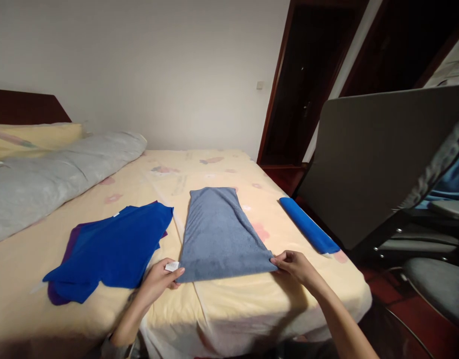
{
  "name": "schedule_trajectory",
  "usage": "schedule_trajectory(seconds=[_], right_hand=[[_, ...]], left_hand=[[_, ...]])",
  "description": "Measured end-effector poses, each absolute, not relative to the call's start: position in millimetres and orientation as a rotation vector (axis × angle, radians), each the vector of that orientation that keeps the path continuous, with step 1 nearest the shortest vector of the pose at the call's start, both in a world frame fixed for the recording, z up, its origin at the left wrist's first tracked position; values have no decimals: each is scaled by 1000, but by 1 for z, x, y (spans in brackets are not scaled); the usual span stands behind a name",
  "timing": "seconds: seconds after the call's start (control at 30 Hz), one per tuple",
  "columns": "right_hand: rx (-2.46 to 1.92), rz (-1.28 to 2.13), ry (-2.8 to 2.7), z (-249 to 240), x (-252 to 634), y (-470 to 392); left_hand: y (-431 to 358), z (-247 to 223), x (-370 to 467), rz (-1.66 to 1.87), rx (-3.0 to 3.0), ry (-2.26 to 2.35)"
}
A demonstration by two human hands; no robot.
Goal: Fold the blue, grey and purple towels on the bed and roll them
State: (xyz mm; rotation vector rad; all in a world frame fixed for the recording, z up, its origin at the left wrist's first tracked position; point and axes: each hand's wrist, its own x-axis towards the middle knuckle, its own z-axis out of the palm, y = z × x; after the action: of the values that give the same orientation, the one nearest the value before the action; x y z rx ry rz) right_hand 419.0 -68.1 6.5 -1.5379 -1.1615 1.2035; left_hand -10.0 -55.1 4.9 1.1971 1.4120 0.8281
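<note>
LH (158, 278), RH (297, 268) pinch cloth (221, 234), prob. folded.

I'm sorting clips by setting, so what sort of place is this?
Most likely a bedroom: there is a broad bed with a dark headboard, a yellow pillow and what looks like a grey quilt.
</note>
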Motion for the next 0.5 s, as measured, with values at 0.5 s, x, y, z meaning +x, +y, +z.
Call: schedule_trajectory(seconds=[0.5], right_hand=[[-1573,1151,-1248,-2,427,-56]], left_hand=[[-48,4,-6,857,1377,1430]])
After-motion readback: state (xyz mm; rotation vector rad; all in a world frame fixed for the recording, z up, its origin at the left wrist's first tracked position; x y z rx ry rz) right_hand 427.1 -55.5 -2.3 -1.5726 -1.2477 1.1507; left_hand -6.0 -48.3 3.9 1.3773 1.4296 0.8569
